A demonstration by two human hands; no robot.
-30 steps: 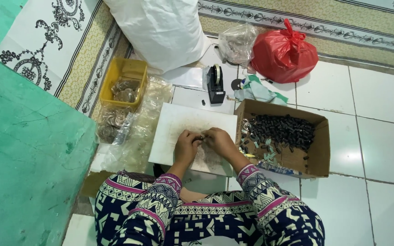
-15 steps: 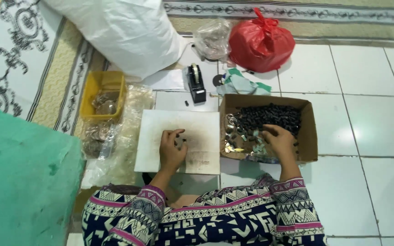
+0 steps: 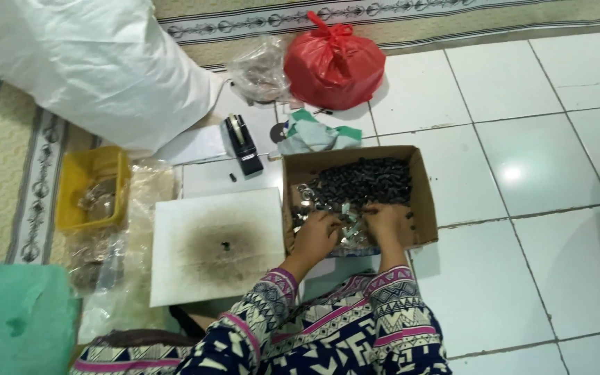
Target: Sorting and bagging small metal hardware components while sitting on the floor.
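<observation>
both hands, left hand [image 3: 316, 235] and right hand [image 3: 388, 223], lie spread palm-down in the cardboard box [image 3: 425, 201], raking small dark parts [image 3: 362, 182]; risk: pieces spilling over its low near wall.

We have moved our left hand [image 3: 316, 234] off the white board [image 3: 218, 244] and into the cardboard box [image 3: 421, 201], where it now rests among the small parts [image 3: 362, 184] just beside our right hand [image 3: 388, 223].
</observation>
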